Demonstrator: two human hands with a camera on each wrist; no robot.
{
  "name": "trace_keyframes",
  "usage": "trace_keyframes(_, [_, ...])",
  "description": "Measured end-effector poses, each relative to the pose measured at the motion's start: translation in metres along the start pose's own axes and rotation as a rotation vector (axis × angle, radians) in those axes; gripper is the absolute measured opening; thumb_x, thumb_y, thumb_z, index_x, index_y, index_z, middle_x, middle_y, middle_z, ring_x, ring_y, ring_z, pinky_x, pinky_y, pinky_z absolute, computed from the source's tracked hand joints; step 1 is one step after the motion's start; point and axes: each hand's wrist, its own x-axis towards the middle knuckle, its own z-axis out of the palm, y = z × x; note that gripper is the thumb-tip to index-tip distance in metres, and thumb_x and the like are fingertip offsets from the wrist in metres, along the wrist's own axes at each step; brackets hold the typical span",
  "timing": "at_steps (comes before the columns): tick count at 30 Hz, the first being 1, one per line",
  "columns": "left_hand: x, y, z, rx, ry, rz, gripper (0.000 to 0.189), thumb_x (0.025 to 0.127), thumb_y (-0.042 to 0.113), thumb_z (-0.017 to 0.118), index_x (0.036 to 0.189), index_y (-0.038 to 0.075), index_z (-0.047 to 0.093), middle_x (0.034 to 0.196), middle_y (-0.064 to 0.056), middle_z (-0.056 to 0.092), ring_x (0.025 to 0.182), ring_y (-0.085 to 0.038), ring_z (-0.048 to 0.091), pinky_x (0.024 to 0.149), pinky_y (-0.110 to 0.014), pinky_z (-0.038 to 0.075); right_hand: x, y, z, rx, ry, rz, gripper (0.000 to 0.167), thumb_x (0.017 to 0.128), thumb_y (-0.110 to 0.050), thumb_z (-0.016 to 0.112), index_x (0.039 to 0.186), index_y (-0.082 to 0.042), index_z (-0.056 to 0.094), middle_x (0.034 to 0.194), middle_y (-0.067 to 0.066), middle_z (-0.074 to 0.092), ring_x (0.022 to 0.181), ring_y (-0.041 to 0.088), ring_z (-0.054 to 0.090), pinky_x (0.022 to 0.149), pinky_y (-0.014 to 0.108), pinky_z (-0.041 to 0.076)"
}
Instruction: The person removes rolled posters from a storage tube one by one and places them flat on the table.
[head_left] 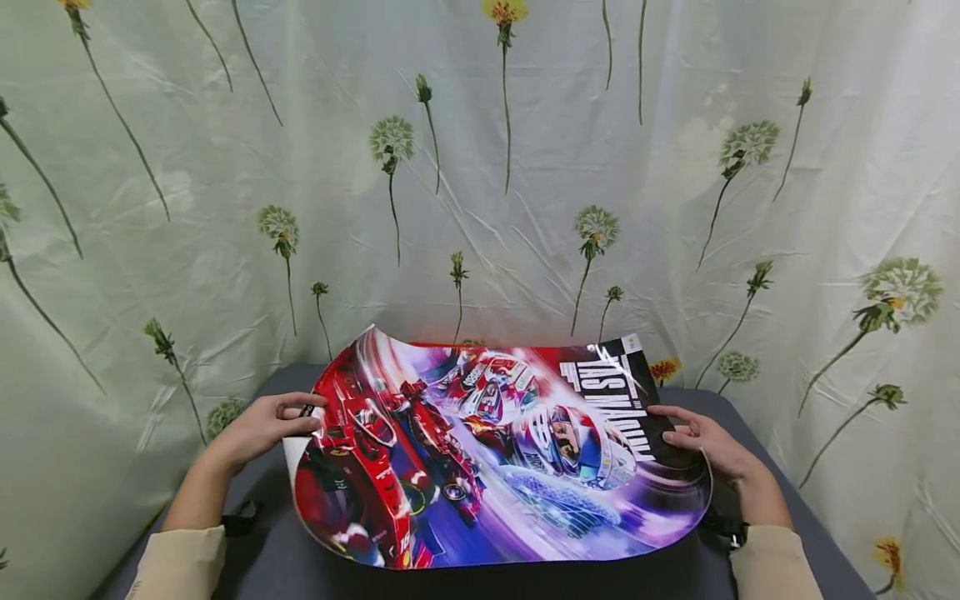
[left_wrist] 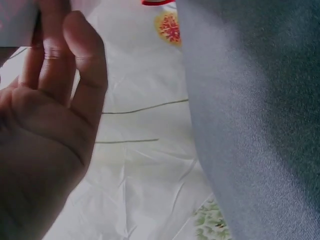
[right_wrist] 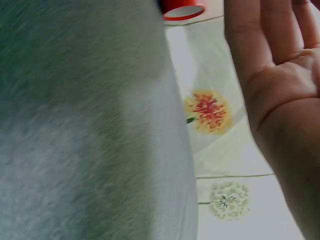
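Note:
A glossy poster (head_left: 480, 475), printed with red racing cars and helmets, is held over the table, its near edge sagging in a curve. My left hand (head_left: 273, 425) pinches its left edge between thumb and fingers. At the right edge, over the black strip with white lettering, my right hand (head_left: 708, 446) grips the sheet. In the left wrist view the left hand (left_wrist: 47, 115) shows from the palm side, a pale piece of the sheet at its fingers. The right wrist view shows the right hand's palm (right_wrist: 285, 90); its fingertips are out of frame.
A dark grey cloth-covered table (head_left: 262, 533) lies beneath the poster. Behind it hangs a pale curtain (head_left: 510, 233) printed with dandelions. Near the top of the right wrist view is a red curled edge with a white inside (right_wrist: 185, 11).

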Motion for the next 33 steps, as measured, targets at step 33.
trace_keyframes(33, [-0.001,0.014,-0.005,-0.112,0.268,0.161,0.044,0.107,0.031,0.065,0.14,0.002,0.066,0.107,0.017,0.081,0.104,0.014,0.064,0.089,-0.009,0.045,0.004,-0.013,0.009,0.13,0.384,-0.328,0.04,0.109,0.003,0.049,0.112,-0.024,0.077,0.098,-0.01,0.082,0.083,0.003,0.076,0.072,0.018,0.059])
